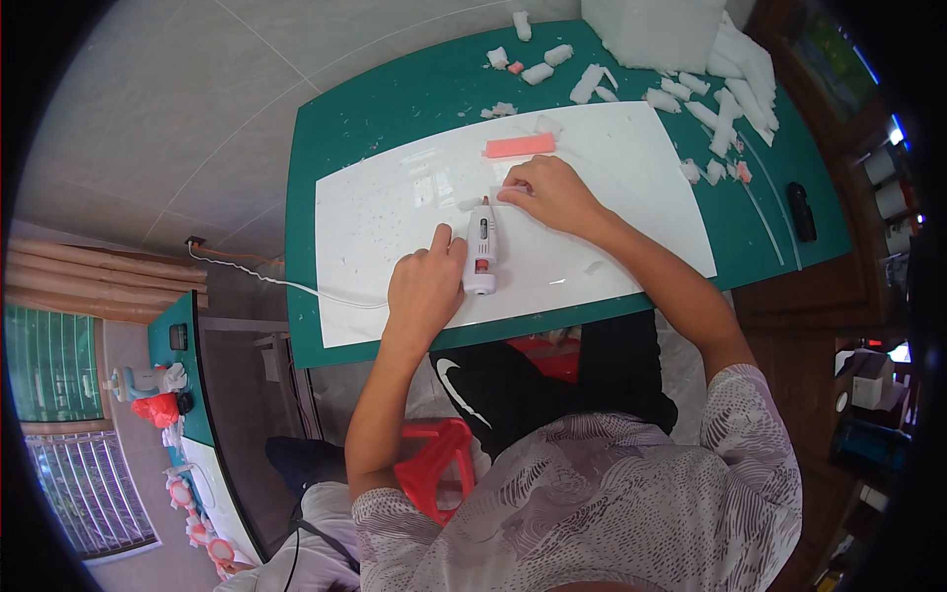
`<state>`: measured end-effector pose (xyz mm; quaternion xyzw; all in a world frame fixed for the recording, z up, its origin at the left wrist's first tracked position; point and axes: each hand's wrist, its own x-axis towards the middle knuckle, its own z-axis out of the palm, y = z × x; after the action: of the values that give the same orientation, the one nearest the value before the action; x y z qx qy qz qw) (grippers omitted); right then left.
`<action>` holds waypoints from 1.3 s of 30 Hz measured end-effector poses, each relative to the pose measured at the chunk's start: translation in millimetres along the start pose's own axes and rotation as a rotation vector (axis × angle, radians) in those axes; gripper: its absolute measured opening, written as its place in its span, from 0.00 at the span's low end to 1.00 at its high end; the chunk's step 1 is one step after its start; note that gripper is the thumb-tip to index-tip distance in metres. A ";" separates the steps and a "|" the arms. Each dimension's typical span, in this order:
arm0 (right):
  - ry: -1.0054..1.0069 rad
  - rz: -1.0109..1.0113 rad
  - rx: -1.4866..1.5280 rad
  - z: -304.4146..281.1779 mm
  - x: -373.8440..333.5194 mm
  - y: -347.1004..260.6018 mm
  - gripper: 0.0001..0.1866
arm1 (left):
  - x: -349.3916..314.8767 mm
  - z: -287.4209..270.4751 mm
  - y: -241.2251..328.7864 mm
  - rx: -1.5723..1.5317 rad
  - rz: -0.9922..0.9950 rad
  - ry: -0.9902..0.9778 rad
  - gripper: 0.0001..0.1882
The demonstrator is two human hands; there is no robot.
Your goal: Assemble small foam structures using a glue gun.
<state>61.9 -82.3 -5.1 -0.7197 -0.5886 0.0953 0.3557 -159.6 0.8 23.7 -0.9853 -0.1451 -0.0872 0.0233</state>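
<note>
My left hand (424,288) is closed around the handle side of a white glue gun (480,261), its fingers partly hiding the handle. The gun's nozzle points away from me, over a white board (370,237). Close by the nozzle, my right hand (552,195) is closed, thumb and index finger pinching a small whitish piece (509,190) whose kind is hard to make out. Another small white piece (470,204) lies just left of the nozzle. Beyond my right hand rests a pink rectangular strip (520,146).
White foam scraps (681,89) litter the green table (395,113) at the far right, near a large white foam block (651,30). Two clear sticks (764,217) and a black object (801,212) lie at right. A white cord (296,284) runs leftward. Another person (321,528) sits lower left.
</note>
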 end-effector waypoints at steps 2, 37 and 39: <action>-0.002 0.011 0.018 0.6 0.5 -0.1 0.12 | 0.4 -0.1 0.3 -0.005 -0.033 -0.007 0.09; -0.075 0.142 0.122 -14.5 -1.1 -5.0 0.14 | -4.9 3.3 -73.6 -0.517 -0.383 0.104 0.22; -0.068 0.140 0.127 -13.9 -0.4 -7.6 0.14 | -10.4 4.7 -72.5 -0.248 -0.282 0.139 0.22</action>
<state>63.6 -87.7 9.7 -0.7315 -0.5412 0.1815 0.3731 -189.6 67.5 18.7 -0.9422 -0.2677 -0.1748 -0.1005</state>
